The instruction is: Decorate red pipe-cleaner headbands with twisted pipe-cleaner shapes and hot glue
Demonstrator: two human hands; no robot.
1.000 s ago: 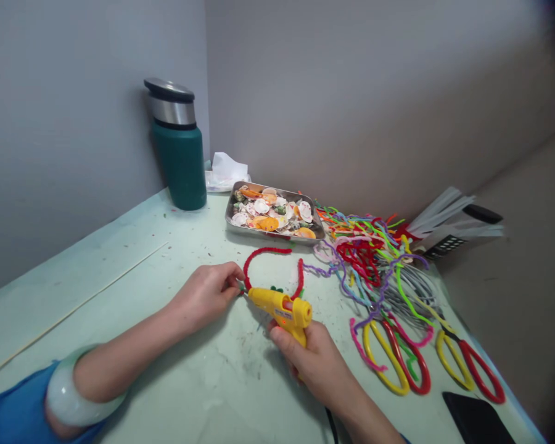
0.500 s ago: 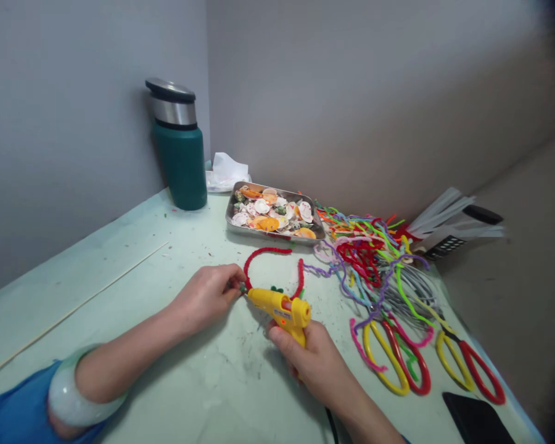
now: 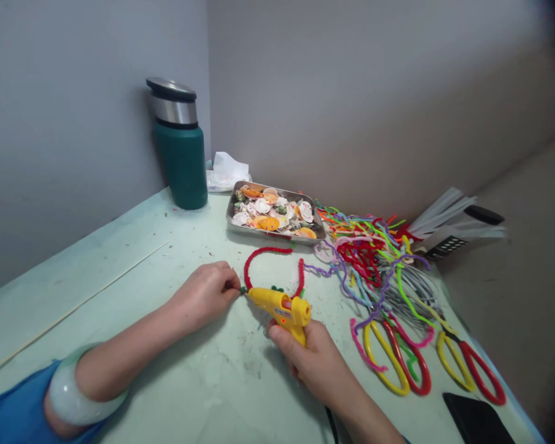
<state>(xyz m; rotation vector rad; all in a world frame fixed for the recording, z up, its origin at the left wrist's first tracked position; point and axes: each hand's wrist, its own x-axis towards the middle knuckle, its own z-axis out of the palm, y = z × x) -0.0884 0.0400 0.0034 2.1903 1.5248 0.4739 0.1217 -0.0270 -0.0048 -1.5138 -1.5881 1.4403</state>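
A yellow glue gun [image 3: 277, 304] with a small red light is gripped in my right hand [image 3: 308, 354], its nozzle pointing left. Close to the nozzle tip, my left hand [image 3: 210, 290] is pinched at the end of a small dark green piece [image 3: 243, 290]; what lies between the fingertips is mostly hidden. Just behind the gun lies a curved red pipe cleaner [image 3: 263, 251], with another red length [image 3: 300, 274] on its right. A bit of green fuzzy material [image 3: 276, 288] shows above the gun's barrel.
A metal tray [image 3: 277, 237] of shells stands at the back, with a green bottle [image 3: 182, 163] and white tissue [image 3: 229, 169] to its left. Tangled pipe cleaners [image 3: 361, 259], two scissors [image 3: 395, 364] [image 3: 478, 370] and a black flat object [image 3: 474, 419] lie right. A thin stick [image 3: 78, 308] lies left.
My left hand has drawn slightly left, away from the nozzle, and more of the small green piece shows. My right hand and the glue gun have hardly moved.
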